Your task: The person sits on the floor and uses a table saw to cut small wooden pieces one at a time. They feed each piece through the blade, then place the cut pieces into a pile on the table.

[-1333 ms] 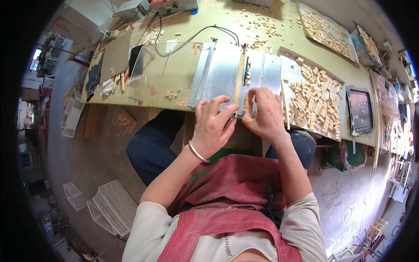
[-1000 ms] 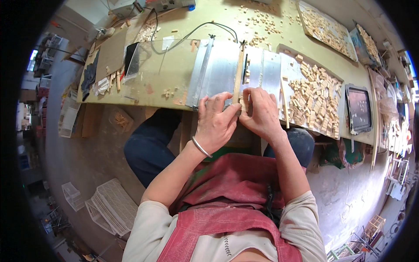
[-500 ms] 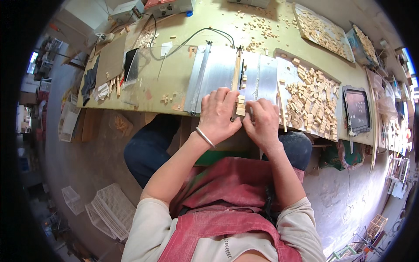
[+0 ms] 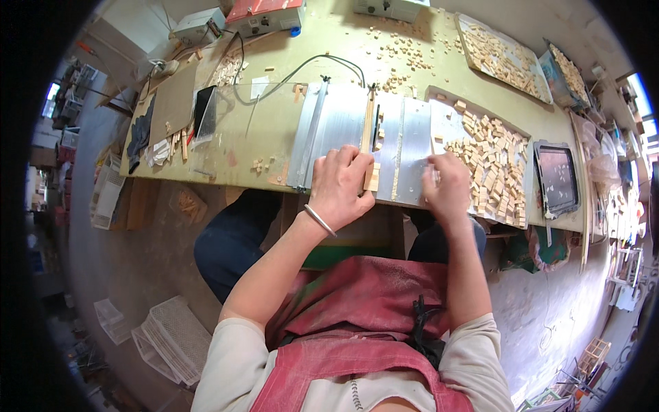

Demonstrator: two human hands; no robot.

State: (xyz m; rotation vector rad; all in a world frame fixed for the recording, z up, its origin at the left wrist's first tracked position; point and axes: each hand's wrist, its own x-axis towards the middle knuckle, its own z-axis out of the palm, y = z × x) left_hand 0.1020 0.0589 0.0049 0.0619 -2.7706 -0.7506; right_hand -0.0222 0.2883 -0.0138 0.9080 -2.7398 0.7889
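My left hand, a pale bangle at its wrist, is closed with curled fingers at the front end of a long wooden strip. Against those fingers sits a small light wooden block, partly covered by them. Both lie on a silver metal plate with raised rails and a dark slot, where small wood pieces lie in a row. My right hand is over the plate's right edge, beside a heap of wooden blocks. Its curled fingers are smeared by motion, and anything in them is hidden.
The block heap lies on a shallow tray. Behind it stands another tray of blocks. A black cable crosses the table, with a red-topped box at the back. To the right is a black-framed panel; a clear sheet lies left.
My right hand has moved right, away from the blocks by my left hand, to the heap's edge. Fewer blocks show beside my left hand, which stays nearly in place.
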